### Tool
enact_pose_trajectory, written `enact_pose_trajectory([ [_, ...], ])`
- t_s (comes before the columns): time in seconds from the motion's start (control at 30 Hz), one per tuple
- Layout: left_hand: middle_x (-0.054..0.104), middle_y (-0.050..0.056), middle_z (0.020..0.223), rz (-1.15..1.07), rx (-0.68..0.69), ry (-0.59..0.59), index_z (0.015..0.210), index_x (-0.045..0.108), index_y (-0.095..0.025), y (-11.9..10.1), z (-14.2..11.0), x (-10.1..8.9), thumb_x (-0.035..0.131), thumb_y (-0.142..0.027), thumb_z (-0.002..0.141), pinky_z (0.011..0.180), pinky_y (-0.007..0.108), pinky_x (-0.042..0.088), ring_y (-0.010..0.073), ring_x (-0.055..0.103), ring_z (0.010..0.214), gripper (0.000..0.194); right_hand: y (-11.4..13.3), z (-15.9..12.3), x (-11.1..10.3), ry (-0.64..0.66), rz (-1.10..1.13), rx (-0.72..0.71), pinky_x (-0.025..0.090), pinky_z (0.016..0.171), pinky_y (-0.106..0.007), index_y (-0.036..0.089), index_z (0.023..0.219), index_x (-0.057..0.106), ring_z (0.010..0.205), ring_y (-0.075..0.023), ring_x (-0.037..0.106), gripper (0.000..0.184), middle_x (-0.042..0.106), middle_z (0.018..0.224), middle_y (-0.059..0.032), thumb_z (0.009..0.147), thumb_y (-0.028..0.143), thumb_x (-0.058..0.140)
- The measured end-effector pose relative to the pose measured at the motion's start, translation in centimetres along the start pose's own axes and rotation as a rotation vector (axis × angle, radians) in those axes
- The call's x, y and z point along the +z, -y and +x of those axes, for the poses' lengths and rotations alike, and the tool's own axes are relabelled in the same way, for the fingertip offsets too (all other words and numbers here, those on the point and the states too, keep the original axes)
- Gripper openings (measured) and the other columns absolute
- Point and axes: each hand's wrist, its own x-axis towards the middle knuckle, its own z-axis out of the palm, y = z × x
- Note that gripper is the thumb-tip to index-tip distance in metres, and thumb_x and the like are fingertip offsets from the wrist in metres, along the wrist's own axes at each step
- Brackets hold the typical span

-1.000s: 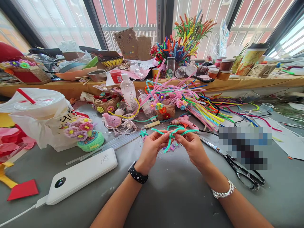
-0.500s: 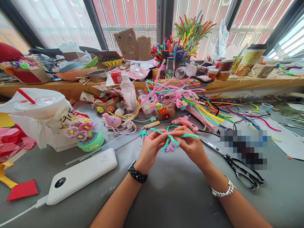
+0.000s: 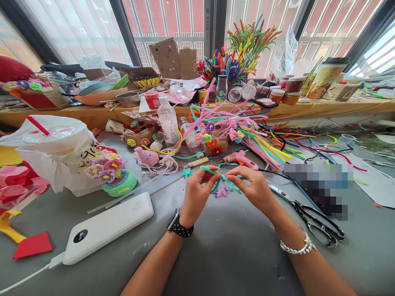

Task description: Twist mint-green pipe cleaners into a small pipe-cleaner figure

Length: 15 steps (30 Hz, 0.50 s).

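Observation:
Several teal pipe cleaners [image 3: 222,178] cross each other between my hands, held just above the grey table. My left hand [image 3: 200,187] pinches them near the crossing with thumb and forefinger. On the other side, my right hand [image 3: 249,185] grips a teal strand, its fingers curled and pressed together. Loose ends stick out to the upper left and lower right. Below lie small purple and pink bits [image 3: 221,193], partly covered. A small teal star-shaped piece [image 3: 187,173] rests left of my fingers, and a pink glue gun [image 3: 240,159] lies just behind them.
Black-handled scissors [image 3: 314,224] lie to the right, beside a blurred dark patch. A white power bank [image 3: 109,228] is at the left, near a green crocheted pot of flowers [image 3: 119,183] and a bagged drink cup [image 3: 58,148]. Colourful pipe cleaners [image 3: 268,148] are heaped behind.
The teal strands have turned between my fingers, and the long end that pointed right now lies mostly hidden by my right hand. Both hands keep their hold.

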Motion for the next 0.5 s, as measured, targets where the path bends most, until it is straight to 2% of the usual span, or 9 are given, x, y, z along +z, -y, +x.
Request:
enact_pose_trajectory([
  [0.13, 0.063, 0.002, 0.075, -0.021, -0.022, 0.029, 0.086, 0.062, -0.018, -0.16, 0.13, -0.19, 0.064, -0.028, 0.068, 0.066, 0.023, 0.045, 0.0150, 0.059, 0.071, 0.020, -0.04, -0.06, 0.61, 0.166, 0.069, 0.014, 0.044, 0.073, -0.031, 0.020, 0.097, 0.060, 0.083, -0.0192, 0.058, 0.020, 0.065, 0.090, -0.0053, 0.082, 0.024, 0.047],
  [0.27, 0.062, 0.002, 0.075, -0.059, -0.060, 0.075, 0.087, 0.059, -0.018, -0.38, 0.18, -0.17, 0.064, -0.027, 0.068, 0.065, 0.023, 0.045, 0.0145, 0.058, 0.070, 0.022, -0.38, -0.08, 0.84, 0.277, -0.023, -0.034, 0.043, 0.071, -0.030, 0.019, 0.095, 0.062, 0.080, -0.0194, 0.058, 0.022, 0.065, 0.088, -0.0059, 0.083, 0.018, 0.043],
  [0.5, 0.062, 0.002, 0.075, -0.102, -0.126, 0.137, 0.083, 0.061, -0.016, -0.55, 0.31, -0.26, 0.064, -0.025, 0.068, 0.063, 0.021, 0.045, 0.0132, 0.059, 0.070, 0.018, -0.29, -0.11, 0.45, 0.343, 0.039, -0.036, 0.043, 0.067, -0.027, 0.019, 0.094, 0.062, 0.075, -0.0167, 0.056, 0.021, 0.064, 0.085, -0.0042, 0.082, 0.018, 0.045],
])
